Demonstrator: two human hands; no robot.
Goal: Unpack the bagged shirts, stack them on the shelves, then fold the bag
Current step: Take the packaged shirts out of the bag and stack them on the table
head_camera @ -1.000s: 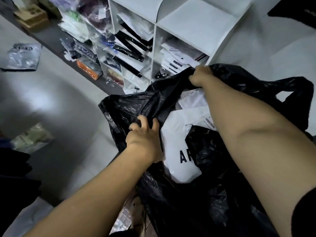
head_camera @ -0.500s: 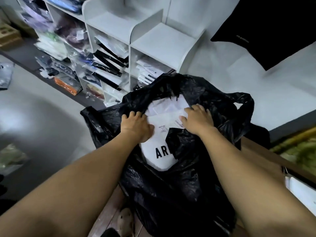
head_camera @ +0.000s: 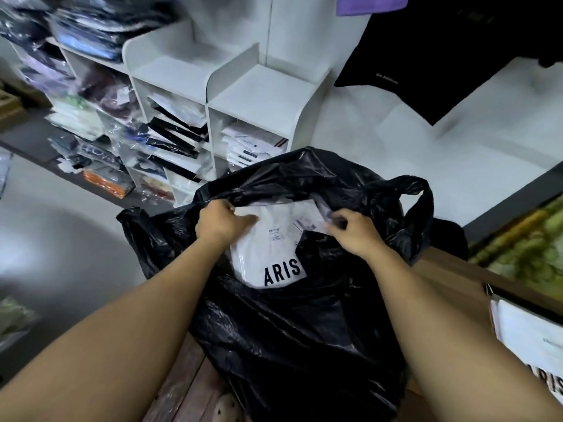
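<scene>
– Two hands at the black bag (head_camera: 289,330), is that it?
– Yes, both at its mouth. The left hand (head_camera: 221,223) has its fingers curled over the top left edge of the bagged shirt (head_camera: 268,248), with the thumb lying across the clear wrap.
– And the other one?
– The right hand (head_camera: 355,234) is clenched on the pack's top right corner, just beside the printed label (head_camera: 307,222). Its fingertips are blurred, so I cannot tell how much of the wrap they have.
– Where does the shirt lie?
– Inside the bag's open mouth, white, folded flat, with the letters ARIS showing at its lower end. A fold of black plastic covers its lower right corner.
– What carries the bag?
– A wooden top (head_camera: 451,278). The bag stands slumped near its far edge, one handle loop (head_camera: 423,190) sticking up on the right.
– And the shelves (head_camera: 265,95)?
– White cubbies against the wall, beyond the bag. The compartment nearest the bag holds a pile of packed shirts (head_camera: 249,144); those to the left hold black and white packs lying at a slant.
– Anything else close by?
– A second pack (head_camera: 530,339) with the same lettering lies at the right edge of the wooden top, and a black garment (head_camera: 426,56) hangs on the wall above.
</scene>
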